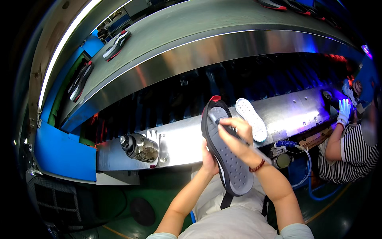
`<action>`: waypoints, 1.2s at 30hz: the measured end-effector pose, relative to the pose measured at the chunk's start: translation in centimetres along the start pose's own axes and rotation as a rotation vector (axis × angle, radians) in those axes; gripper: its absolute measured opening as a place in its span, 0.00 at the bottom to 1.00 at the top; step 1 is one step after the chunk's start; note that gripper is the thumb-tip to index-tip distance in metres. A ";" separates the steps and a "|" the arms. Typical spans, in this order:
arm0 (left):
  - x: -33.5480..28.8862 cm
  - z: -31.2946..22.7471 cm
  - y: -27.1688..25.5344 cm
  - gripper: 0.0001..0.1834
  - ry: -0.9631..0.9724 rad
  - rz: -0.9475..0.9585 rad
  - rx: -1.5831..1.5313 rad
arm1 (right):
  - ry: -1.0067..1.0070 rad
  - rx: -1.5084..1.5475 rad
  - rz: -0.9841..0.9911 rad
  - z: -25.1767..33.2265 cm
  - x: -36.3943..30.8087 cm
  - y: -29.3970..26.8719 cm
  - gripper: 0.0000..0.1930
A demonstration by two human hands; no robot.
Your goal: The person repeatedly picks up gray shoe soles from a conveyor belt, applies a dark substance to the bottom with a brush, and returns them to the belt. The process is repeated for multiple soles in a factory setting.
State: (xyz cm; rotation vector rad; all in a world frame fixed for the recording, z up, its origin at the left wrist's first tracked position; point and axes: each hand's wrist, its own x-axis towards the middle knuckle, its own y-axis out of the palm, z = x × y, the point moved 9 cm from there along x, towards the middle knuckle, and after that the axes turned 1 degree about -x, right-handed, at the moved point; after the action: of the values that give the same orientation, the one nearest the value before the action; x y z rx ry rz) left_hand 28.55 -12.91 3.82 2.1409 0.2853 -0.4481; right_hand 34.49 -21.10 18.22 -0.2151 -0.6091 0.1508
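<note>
Item: my left hand [209, 158] gripped the dark shoe with its grey dotted rubber sole [227, 153] from beneath, sole turned up. My right hand [234, 137] pinched a thin dark brush [227, 127], laid across the sole's forepart. Just beyond lay a white sole [250, 118] on the steel conveyor shelf [179, 145]; a glass jar [139, 147] stood to the left. A co-worker's white-gloved hand [343, 111] worked well apart.

Dim scene w/ glare on steel conveyor [191, 55], blue-violet glow right, fisheye-bent, dark edges.

head: fisheye, worn | faces down-forward | near hands, steel conveyor [278, 115] beyond
</note>
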 end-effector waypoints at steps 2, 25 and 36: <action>0.6 -1.2 -1.0 0.42 0.016 0.027 -0.022 | -0.158 -0.067 0.109 3.0 -2.0 0.6 0.07; -4.5 -3.0 7.9 0.48 -0.041 0.682 -0.082 | 0.344 0.492 0.341 1.4 0.5 -1.9 0.08; -3.1 -6.8 7.2 0.46 0.278 0.394 0.023 | 0.131 0.500 0.521 3.4 -1.3 -1.9 0.09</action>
State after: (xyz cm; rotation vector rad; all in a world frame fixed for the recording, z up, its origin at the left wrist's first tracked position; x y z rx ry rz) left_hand 29.75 -11.45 14.02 2.2123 0.0079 0.0745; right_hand 31.57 -22.64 20.66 0.1065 -0.3584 0.7758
